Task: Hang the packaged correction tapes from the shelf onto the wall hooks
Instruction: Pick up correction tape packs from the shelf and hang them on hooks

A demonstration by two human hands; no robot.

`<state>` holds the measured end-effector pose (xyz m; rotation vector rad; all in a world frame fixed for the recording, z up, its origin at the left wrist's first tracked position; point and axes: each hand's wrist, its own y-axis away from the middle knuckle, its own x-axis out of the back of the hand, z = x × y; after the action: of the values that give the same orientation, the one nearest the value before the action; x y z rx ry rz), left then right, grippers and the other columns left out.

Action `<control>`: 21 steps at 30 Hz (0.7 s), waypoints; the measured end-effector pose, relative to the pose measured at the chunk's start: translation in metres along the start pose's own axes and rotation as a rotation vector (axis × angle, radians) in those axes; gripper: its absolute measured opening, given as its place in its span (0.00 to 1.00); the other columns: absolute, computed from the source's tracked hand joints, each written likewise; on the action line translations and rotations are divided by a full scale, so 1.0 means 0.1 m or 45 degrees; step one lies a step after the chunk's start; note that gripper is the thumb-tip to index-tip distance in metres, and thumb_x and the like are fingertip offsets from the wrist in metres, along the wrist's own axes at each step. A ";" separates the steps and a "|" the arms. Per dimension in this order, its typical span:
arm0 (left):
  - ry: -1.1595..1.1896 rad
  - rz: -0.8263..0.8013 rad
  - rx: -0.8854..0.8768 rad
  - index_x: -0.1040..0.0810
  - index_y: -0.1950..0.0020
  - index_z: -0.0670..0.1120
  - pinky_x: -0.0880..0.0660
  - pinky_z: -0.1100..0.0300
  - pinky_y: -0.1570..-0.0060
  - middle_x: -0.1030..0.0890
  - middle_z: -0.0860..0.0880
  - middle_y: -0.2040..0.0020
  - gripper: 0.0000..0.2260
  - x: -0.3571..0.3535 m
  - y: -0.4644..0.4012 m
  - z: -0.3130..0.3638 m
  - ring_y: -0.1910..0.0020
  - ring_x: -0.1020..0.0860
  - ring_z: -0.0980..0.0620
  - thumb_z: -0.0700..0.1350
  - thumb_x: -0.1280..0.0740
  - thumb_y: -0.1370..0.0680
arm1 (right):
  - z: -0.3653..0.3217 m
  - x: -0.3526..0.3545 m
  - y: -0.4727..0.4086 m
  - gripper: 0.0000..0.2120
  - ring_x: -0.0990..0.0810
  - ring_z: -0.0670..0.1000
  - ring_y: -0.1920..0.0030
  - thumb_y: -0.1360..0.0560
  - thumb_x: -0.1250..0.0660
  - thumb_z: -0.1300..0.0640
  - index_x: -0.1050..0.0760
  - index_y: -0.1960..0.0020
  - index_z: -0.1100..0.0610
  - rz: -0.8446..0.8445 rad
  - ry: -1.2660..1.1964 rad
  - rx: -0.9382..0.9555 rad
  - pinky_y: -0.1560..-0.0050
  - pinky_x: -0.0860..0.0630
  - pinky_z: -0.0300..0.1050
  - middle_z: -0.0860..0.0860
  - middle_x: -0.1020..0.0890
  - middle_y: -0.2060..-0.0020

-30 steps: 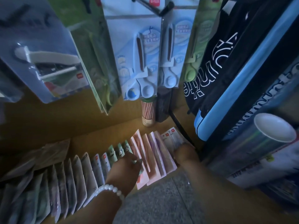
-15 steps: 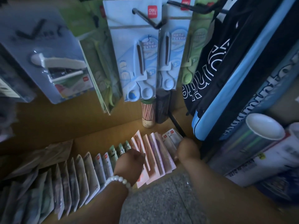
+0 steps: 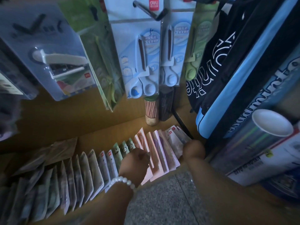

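Note:
A row of flat packaged correction tapes (image 3: pixel 103 166) stands on edge along the wooden shelf (image 3: pixel 100 135), running from grey and white packs through green ones to pink packs (image 3: pixel 159 153), with white packs (image 3: pixel 172 138) at the right end. My left hand (image 3: pixel 135 161), with a pearl bracelet on the wrist, curls its fingers onto the top edge of a pink pack where the green ones end. My right hand (image 3: pixel 194 150) is curled over the white packs; its fingertips are hidden. A black wall hook (image 3: pixel 146 9) sticks out above.
Blister packs of blue scissors (image 3: pixel 141 62), green scissors and a stapler (image 3: pixel 60 62) hang over the shelf. A tube of pencils (image 3: pixel 151 111) stands at the back. A black and blue bag (image 3: pixel 227 78) and rolled sheets (image 3: pixel 267 132) crowd the right side. Below the shelf lies speckled floor.
My left hand has shifted slightly right, from the green packs onto the pink ones, and its fingers have curled. My right hand stays at the white packs. The view has tilted upward.

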<state>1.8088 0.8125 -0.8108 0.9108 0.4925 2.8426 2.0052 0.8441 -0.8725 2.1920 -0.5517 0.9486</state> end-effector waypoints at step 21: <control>1.210 -0.016 0.409 0.21 0.51 0.43 0.21 0.47 0.52 0.15 0.44 0.56 0.00 -0.10 -0.22 0.03 0.55 0.17 0.42 0.39 0.31 0.22 | -0.10 -0.12 0.26 0.13 0.21 0.53 0.44 0.21 0.39 0.53 0.24 0.41 0.58 0.185 -0.195 0.535 0.43 0.26 0.46 0.53 0.19 0.46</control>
<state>1.8188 0.8315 -0.8217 -0.5100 1.0323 3.0594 1.9774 0.8354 -0.8654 2.6465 -0.6356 1.0531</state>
